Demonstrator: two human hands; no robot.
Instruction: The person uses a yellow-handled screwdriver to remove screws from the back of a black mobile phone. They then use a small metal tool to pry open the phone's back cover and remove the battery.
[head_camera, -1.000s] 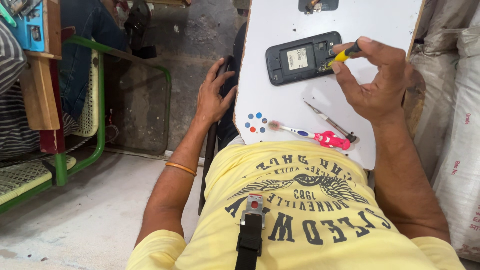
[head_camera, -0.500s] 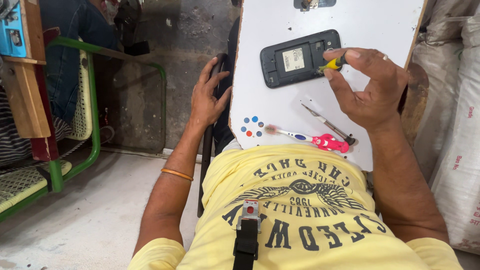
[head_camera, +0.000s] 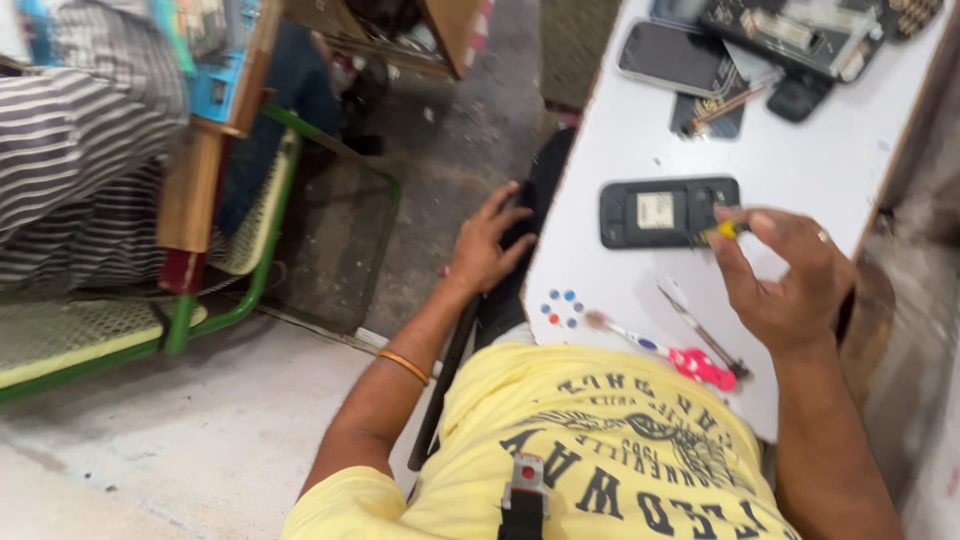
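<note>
White label (head_camera: 655, 209) on dark phone (head_camera: 668, 212).

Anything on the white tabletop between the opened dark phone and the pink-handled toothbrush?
Head view: a thin metal tool, likely tweezers, lies on the white tabletop between the opened dark phone and the pink-handled toothbrush. The right hand also reaches across that stretch.

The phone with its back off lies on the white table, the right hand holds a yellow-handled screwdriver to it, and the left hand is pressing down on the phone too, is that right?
Not quite. In the head view the left hand is not on the phone; it rests off the table edge, on something dark beside it. The rest holds: the right hand holds the yellow-handled screwdriver to the opened phone.
</note>
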